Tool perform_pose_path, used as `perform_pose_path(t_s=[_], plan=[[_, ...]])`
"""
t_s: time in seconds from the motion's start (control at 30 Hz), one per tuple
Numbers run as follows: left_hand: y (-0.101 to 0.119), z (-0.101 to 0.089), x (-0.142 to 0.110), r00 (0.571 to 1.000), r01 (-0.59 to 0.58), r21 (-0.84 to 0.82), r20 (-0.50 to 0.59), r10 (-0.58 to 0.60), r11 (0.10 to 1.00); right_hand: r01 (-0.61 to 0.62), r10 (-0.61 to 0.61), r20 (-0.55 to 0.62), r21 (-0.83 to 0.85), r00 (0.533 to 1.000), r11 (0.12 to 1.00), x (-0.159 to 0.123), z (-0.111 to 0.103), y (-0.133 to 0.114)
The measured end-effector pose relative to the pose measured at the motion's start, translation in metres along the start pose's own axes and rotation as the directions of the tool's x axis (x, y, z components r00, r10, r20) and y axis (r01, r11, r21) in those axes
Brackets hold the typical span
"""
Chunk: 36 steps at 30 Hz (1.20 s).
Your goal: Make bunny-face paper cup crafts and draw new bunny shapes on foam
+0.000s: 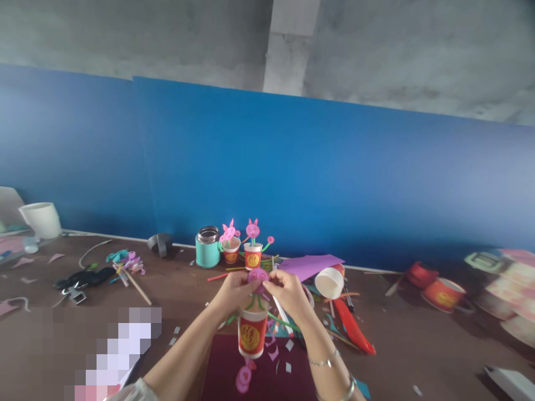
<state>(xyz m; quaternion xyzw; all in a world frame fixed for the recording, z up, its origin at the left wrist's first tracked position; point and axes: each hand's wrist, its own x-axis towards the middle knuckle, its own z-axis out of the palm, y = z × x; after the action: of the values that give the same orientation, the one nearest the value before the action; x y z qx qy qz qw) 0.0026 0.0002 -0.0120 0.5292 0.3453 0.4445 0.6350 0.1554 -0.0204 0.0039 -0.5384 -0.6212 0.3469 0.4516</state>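
Note:
A pink paper animal head [258,278] is pinched between my left hand [237,291] and my right hand [285,288], with the fingers of both closed on its edges. It sits above a red paper cup [252,334] with a yellow emblem, and green stems rise from the cup beneath it. The cup stands upright on a dark red mat [288,384]. Pink paper round pieces [243,380] lie in front of the cup. Behind my hands stand two similar cups with pink animal heads, a left one [231,253] and a right one [253,256].
A teal thermos [208,249] stands open at the back, before a blue partition [334,178]. Purple paper [311,265], a tipped white cup [329,283] and a red pouch-like item [353,326] lie to the right. Paper scraps, black straps [86,278] and a white cup [42,220] are left.

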Motion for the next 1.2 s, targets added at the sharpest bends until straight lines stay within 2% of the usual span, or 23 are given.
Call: perform_pose_path(t_s=[0.23,0.57,0.77,0.83,0.9,1.0,1.1,1.2], plan=[[-0.002,0.004,0.0,0.998,-0.058,-0.054,-0.04,0.056,0.997,0.026,-0.027,0.032,0.035,0.999,0.999,-0.001,0.0,-0.001],[0.008,0.006,-0.004,0.999,0.021,-0.113,-0.039,-0.025,0.993,0.041,-0.04,0.004,-0.028,0.999,0.999,-0.001,-0.001,-0.003],[0.008,0.003,-0.001,0.992,-0.024,-0.141,-0.122,0.007,0.99,0.042,-0.045,-0.042,-0.071,0.998,0.997,-0.004,-0.008,-0.012],[0.006,0.001,0.001,0.987,-0.026,-0.13,-0.159,0.005,0.991,0.055,-0.053,0.018,-0.128,0.998,0.99,-0.009,-0.012,-0.019],[0.005,0.0,0.002,0.984,-0.036,-0.111,-0.178,0.016,0.993,0.064,-0.04,0.158,-0.152,0.987,0.986,-0.015,-0.013,-0.024],[0.007,0.001,0.001,0.988,-0.066,-0.141,-0.15,0.044,0.988,0.05,-0.003,0.29,-0.156,0.957,0.986,-0.02,-0.01,-0.028],[0.013,-0.001,-0.001,0.989,-0.083,-0.225,-0.137,0.053,0.971,0.029,0.008,0.239,-0.147,0.971,0.989,-0.019,-0.008,-0.028],[0.017,-0.007,-0.002,0.97,-0.15,-0.25,-0.224,0.093,0.956,0.002,0.008,0.065,-0.151,0.998,0.988,-0.013,-0.01,-0.023]])
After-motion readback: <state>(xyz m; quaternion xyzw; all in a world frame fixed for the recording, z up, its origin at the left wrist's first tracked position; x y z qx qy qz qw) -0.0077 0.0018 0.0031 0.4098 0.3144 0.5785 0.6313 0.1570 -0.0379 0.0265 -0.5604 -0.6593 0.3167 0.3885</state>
